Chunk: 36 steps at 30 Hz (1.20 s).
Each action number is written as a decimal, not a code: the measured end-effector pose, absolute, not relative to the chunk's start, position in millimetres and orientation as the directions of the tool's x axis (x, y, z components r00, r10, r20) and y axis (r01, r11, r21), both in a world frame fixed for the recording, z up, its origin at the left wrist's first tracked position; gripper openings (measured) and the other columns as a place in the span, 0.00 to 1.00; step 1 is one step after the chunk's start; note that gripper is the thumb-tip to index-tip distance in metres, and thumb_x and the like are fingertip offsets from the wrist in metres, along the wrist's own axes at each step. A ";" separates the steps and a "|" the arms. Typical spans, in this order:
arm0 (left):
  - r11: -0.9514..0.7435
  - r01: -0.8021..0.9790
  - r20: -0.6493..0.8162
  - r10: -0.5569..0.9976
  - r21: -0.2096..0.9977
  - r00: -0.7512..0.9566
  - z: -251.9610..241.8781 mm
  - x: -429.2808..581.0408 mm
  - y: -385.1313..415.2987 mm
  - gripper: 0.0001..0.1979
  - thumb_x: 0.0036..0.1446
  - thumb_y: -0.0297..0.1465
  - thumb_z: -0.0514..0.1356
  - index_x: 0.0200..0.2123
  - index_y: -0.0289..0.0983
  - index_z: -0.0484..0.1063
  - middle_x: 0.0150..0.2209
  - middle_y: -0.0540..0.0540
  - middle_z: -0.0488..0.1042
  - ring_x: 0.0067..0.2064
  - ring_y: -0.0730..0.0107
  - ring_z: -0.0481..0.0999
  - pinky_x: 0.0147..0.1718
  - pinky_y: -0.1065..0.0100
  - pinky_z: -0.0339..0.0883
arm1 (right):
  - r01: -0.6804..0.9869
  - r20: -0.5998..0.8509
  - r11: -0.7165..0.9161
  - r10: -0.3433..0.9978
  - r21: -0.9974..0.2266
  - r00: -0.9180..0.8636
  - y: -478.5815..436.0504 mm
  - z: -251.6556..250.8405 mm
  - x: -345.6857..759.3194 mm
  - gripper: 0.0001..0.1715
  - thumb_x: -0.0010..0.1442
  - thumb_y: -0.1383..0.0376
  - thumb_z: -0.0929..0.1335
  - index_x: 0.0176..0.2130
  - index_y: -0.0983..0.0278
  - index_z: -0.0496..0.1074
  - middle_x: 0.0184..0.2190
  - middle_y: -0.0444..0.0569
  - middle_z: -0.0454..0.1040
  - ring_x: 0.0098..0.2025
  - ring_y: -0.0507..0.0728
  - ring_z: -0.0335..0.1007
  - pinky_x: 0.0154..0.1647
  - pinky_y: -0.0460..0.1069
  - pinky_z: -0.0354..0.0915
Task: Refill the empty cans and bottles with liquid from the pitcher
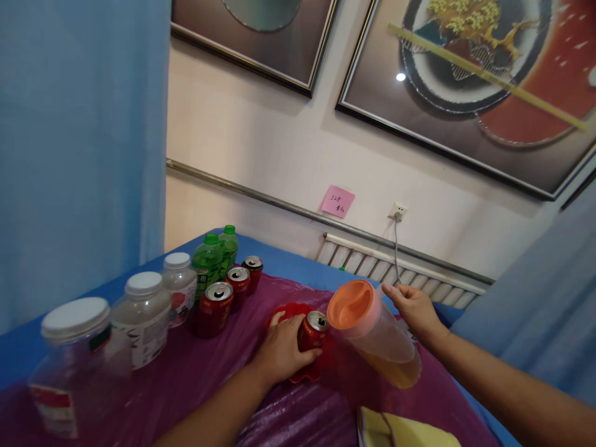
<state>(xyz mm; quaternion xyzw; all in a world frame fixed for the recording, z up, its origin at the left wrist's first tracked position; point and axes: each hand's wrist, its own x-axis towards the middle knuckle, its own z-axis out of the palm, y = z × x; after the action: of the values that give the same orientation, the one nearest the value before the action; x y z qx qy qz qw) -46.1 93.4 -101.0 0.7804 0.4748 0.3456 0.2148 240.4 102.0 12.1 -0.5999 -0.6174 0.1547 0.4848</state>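
My left hand [285, 349] is wrapped round a red drink can [311, 335] with an opened silver top. That can stands in or over a red scalloped dish [313, 371]; its base is hidden. By its handle my right hand [416, 309] holds a clear plastic pitcher [384, 347] with an orange lid [351, 304]. The pitcher tilts to the left, its lid close beside the can's top. Yellowish liquid [391, 369] lies in the pitcher's lower part. No stream between pitcher and can is visible.
To the left stand several red cans [216, 309], green bottles [207, 261] and clear jars with white lids [142, 316] on purple plastic sheeting [298, 416]. A folded yellow cloth [407, 429] lies at the front. Behind the table are a radiator [372, 261] and a wall socket [397, 212] with a cord.
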 end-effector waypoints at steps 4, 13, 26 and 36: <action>-0.464 0.588 0.348 0.886 0.662 0.307 -102.4 -46.5 94.2 0.30 0.44 0.38 0.72 0.53 0.46 0.71 0.52 0.47 0.80 0.56 0.51 0.75 0.66 0.45 0.44 | 0.598 0.410 0.221 0.890 -0.771 0.199 102.3 11.8 241.3 0.37 0.47 0.35 0.70 0.17 0.58 0.51 0.17 0.37 0.46 0.22 0.50 0.41 0.21 0.46 0.46; -0.470 0.587 0.360 0.883 0.659 0.302 -103.8 -46.4 95.1 0.31 0.44 0.38 0.71 0.53 0.46 0.71 0.52 0.47 0.79 0.56 0.51 0.75 0.66 0.45 0.45 | 0.640 0.422 0.222 0.889 -0.735 0.176 103.0 12.6 243.0 0.38 0.48 0.34 0.68 0.17 0.58 0.50 0.17 0.37 0.46 0.22 0.49 0.42 0.21 0.46 0.46; -0.471 0.585 0.365 0.882 0.660 0.298 -103.8 -46.1 94.0 0.31 0.44 0.37 0.72 0.53 0.46 0.71 0.52 0.47 0.80 0.55 0.52 0.76 0.66 0.44 0.44 | 0.635 0.420 0.214 0.887 -0.743 0.193 103.5 11.6 243.3 0.36 0.48 0.36 0.69 0.17 0.58 0.51 0.17 0.38 0.46 0.21 0.49 0.42 0.21 0.47 0.46; -0.470 0.592 0.367 0.882 0.655 0.295 -103.1 -46.2 93.6 0.30 0.44 0.38 0.71 0.53 0.46 0.71 0.51 0.48 0.80 0.55 0.52 0.76 0.66 0.44 0.46 | 0.615 0.415 0.222 0.890 -0.757 0.189 103.8 9.3 243.7 0.37 0.48 0.36 0.70 0.17 0.58 0.51 0.16 0.37 0.46 0.21 0.49 0.42 0.20 0.46 0.46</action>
<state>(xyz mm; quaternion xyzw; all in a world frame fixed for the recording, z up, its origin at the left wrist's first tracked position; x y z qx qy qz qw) -46.2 93.6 -103.1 0.7786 0.4732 0.3589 0.2025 243.7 103.8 9.3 -0.6066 -0.6201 0.1444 0.4760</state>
